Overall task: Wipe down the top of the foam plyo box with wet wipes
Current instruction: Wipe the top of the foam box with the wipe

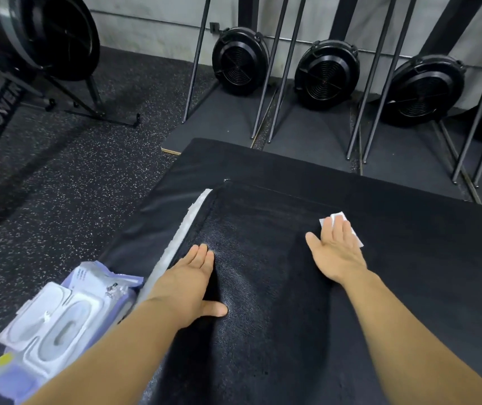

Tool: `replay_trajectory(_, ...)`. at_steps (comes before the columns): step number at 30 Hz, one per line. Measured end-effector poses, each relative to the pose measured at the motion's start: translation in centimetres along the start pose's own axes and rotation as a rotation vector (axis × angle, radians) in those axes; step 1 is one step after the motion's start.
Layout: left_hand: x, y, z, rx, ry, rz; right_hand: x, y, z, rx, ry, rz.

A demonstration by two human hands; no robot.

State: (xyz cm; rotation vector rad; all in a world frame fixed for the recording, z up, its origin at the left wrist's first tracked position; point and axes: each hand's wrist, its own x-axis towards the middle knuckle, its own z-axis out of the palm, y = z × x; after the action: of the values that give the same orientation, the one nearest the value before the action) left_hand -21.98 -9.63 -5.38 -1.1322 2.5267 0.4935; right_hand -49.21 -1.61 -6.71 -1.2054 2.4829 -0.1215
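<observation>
The black foam plyo box (409,287) fills the lower right, its textured top facing up. My right hand (336,249) lies flat on the top with straight fingers, pressing a white wet wipe (337,216) whose edges show beyond the fingertips. My left hand (193,279) rests flat on the top near the left edge, fingers straight, holding nothing. A white strip (187,226) runs along the box's left seam. A purple and white pack of wet wipes (58,325) lies at the box's left side, lid closed.
Speckled black rubber floor (73,185) spreads to the left. An air rower (29,48) stands at the far left. Several upright rowers with black fan housings (326,71) and slanted metal rails line the back wall behind the box.
</observation>
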Motion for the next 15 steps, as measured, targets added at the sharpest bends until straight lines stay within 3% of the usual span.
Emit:
replay_trajectory(2, 0.1, -0.2, 0.3, -0.005, 0.017, 0.009, 0.1, -2.9, 0.9, 0.009, 0.047, 0.029)
replay_trajectory(5, 0.1, -0.5, 0.5, -0.012, 0.035, 0.018, -0.3, -8.6, 3.1, -0.056, 0.081, -0.071)
replay_trajectory(9, 0.1, -0.4, 0.6, -0.024, 0.041, 0.016, -1.5, -13.9, 5.4, -0.066, -0.04, -0.197)
replay_trajectory(12, 0.0, -0.3, 0.4, -0.025, 0.027, 0.009, -1.8, -12.8, 4.8, -0.071, -0.103, -0.31)
replay_trajectory(15, -0.1, -0.1, 0.1, -0.018, 0.004, 0.006, -1.9, -8.0, 3.0, -0.074, -0.029, -0.373)
